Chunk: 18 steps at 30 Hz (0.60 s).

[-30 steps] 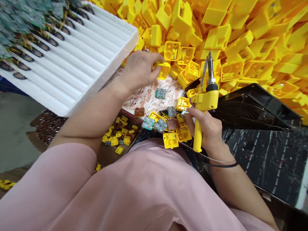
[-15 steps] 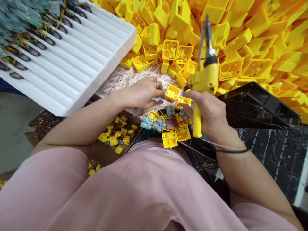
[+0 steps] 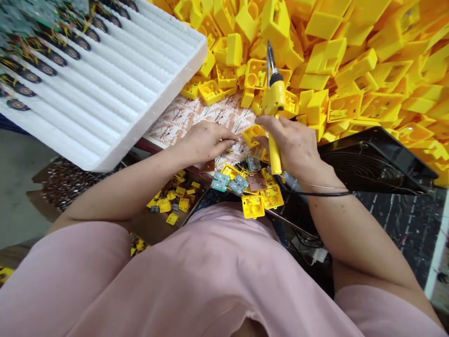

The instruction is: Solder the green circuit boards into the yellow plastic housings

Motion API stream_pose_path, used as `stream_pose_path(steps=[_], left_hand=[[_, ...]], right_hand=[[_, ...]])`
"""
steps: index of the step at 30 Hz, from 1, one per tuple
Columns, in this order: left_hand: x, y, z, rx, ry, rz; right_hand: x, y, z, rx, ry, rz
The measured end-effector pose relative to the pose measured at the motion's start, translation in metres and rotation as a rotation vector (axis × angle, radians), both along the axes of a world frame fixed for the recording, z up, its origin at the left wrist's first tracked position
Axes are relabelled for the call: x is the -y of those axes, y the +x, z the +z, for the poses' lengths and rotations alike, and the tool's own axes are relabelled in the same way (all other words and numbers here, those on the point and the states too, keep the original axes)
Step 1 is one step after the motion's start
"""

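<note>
My right hand (image 3: 300, 147) is wrapped round the handle of a yellow soldering gun (image 3: 275, 96), whose metal tip points up and away from me. My left hand (image 3: 206, 142) rests over the patterned work surface (image 3: 177, 117), thumb and forefinger pinched together; what they hold, if anything, is too small to name. Between the hands lies an open yellow plastic case (image 3: 251, 135), partly behind the right fingers. Nearer my body are green-grey circuit boards (image 3: 220, 181), a brown square plate (image 3: 257, 182) and open yellow cases (image 3: 253, 207) with wires among them.
A ridged white foam tray (image 3: 140, 84) at left carries rows of round speakers and circuit boards. Yellow cases (image 3: 326, 56) are heaped across the back. A black fan housing (image 3: 379, 154) stands at right. Below left, a cardboard box (image 3: 157, 229) holds small yellow parts.
My right hand has brought the soldering gun left and lower, its tip down from the top of the view. The left finger and thumb have closed together. The view has shifted slightly.
</note>
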<state>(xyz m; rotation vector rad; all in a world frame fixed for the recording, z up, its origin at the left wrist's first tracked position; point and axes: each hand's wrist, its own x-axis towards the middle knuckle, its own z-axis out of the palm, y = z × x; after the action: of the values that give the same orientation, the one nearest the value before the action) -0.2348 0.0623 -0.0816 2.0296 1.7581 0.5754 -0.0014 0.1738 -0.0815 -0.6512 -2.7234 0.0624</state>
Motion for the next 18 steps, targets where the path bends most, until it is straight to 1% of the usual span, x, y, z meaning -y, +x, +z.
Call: stream_pose_path(steps=[3, 4, 6, 8, 10, 12, 14, 15, 18], left_hand=[[-0.003, 0.007, 0.0, 0.114, 0.03, -0.032], [-0.003, 0.01, 0.0, 0.157, 0.035, -0.026], [-0.004, 0.013, 0.002, 0.224, 0.05, 0.011], [-0.003, 0.014, 0.004, 0.229, 0.068, 0.05], [-0.003, 0.013, 0.006, 0.166, 0.085, 0.061], [-0.002, 0.013, 0.008, 0.083, 0.102, 0.049], [-0.001, 0.012, 0.009, 0.053, 0.117, 0.026], [-0.001, 0.013, 0.01, 0.072, 0.111, 0.015], [0.002, 0.012, 0.01, 0.203, 0.049, 0.011]], right_hand=[[-0.006, -0.002, 0.001, 0.05, -0.05, 0.166], [-0.007, -0.003, 0.001, 0.058, -0.066, 0.192], [-0.006, -0.004, 0.0, 0.074, -0.062, 0.182], [-0.003, -0.003, 0.002, 0.097, -0.018, 0.143], [0.001, 0.0, 0.007, 0.127, 0.017, 0.124], [0.004, 0.001, 0.013, 0.128, 0.015, 0.128], [0.004, 0.001, 0.016, 0.094, -0.024, 0.147], [0.003, 0.0, 0.017, 0.077, -0.057, 0.17], [-0.001, -0.004, 0.013, 0.073, -0.16, 0.254]])
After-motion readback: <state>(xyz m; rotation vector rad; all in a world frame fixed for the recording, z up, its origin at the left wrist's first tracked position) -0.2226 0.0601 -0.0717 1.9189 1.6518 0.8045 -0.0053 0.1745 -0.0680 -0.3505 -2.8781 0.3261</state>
